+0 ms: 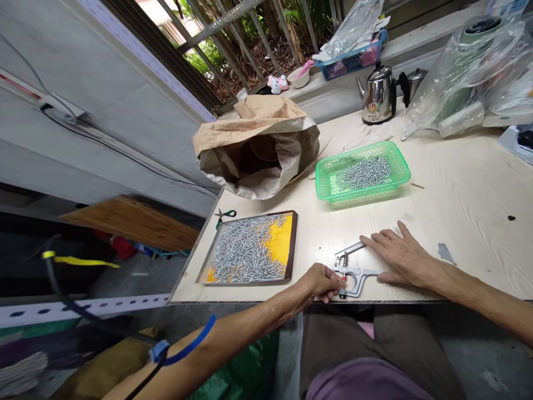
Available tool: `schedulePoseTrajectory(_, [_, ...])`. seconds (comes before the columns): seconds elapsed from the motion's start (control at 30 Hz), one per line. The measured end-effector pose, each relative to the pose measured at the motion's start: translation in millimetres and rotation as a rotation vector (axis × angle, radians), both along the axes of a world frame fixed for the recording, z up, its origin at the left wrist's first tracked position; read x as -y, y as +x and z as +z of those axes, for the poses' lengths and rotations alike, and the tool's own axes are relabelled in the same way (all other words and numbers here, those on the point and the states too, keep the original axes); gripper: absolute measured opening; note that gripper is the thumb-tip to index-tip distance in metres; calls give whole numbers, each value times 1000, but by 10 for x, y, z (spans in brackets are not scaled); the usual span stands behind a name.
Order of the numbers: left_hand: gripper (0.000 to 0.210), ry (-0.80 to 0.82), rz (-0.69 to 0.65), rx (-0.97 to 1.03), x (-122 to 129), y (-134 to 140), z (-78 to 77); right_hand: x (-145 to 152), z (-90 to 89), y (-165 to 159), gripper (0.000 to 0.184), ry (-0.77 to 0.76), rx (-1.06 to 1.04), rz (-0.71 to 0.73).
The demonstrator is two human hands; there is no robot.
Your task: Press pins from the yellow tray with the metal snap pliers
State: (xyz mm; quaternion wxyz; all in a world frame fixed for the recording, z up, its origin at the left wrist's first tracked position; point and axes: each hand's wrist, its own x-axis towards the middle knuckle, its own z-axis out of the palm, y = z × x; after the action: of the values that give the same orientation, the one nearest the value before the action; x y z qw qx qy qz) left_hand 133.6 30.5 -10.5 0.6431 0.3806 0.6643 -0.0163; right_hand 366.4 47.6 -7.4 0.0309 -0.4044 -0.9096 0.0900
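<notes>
While two hands [325, 281] [402, 256] touch one silver tool [363, 273], two trays [290, 244] [362, 195] nearby.

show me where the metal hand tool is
In the head view, the metal hand tool is by the near edge of the table, right of the shallow tray, between the left hand and right hand.

Left hand [323, 281] at red-tipped end of silver tool [358, 273], right hand [400, 256] spread at handles [353, 248]; green basket [363, 195] beyond.
</notes>
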Motion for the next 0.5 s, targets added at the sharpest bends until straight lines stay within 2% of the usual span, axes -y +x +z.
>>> schedulePoseTrajectory(0.1, [41, 9, 8, -15, 71, 6, 26, 49, -30, 20, 71, 46, -42, 13])
schedulePoseTrajectory(0.17, [39, 59, -44, -79, 134, -6, 58, 79, -62, 31, 69, 66, -74, 18])
schedulePoseTrajectory(0.23, [36, 278, -143, -197, 195, -21, 94, 106, -99, 34, 69, 85, -92, 24])
schedulePoseTrajectory(0.3, [26, 623, -269, -270, 235, -9, 116, 134, -137, 26, 68, 101, -94, 32])
schedulePoseTrajectory(0.37, [21, 933, -421, -243, 232, 57, 106, 163, -170, 15, 67, 108, -99, 31])
schedulePoseTrajectory(0.43, [40, 1107, -608, -188, 177, 179, 60, 193, -202, 17, 69, 88, -139, 24])
schedulePoseTrajectory(0.5, [59, 1183, -779, -178, 84, 325, -2, 216, -231, 46, 74, 52, -213, 16])
